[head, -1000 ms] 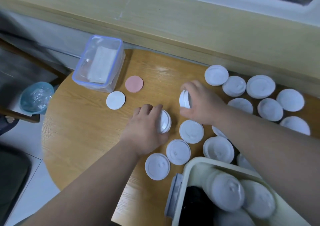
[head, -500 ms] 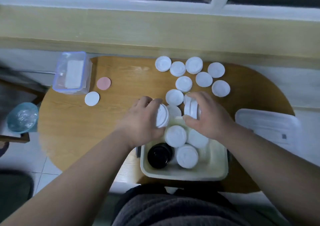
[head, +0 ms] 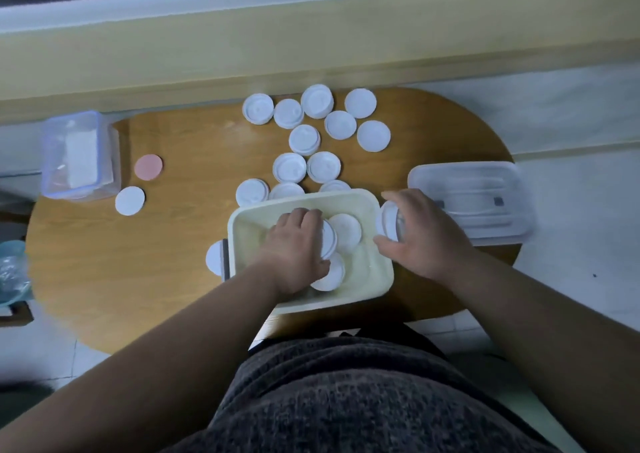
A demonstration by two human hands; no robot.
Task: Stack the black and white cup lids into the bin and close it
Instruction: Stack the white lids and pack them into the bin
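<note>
My left hand (head: 298,244) grips a stack of white lids (head: 329,242) down inside the bin (head: 244,241). My right hand (head: 420,236) clutches a second stack (head: 388,224) just outside its rim.

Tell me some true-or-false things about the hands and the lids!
1. The left hand grips a lid stack inside the cream bin. True.
2. The bin cover is on the bin. False: it lies on the table, to the bin's right.
3. The right hand grips white lids. True.
4. Every lid is in the bin. False: many loose lids lie on the table beyond it.
5. The pink disc is in the bin. False: it lies on the table near the clear container.
</note>
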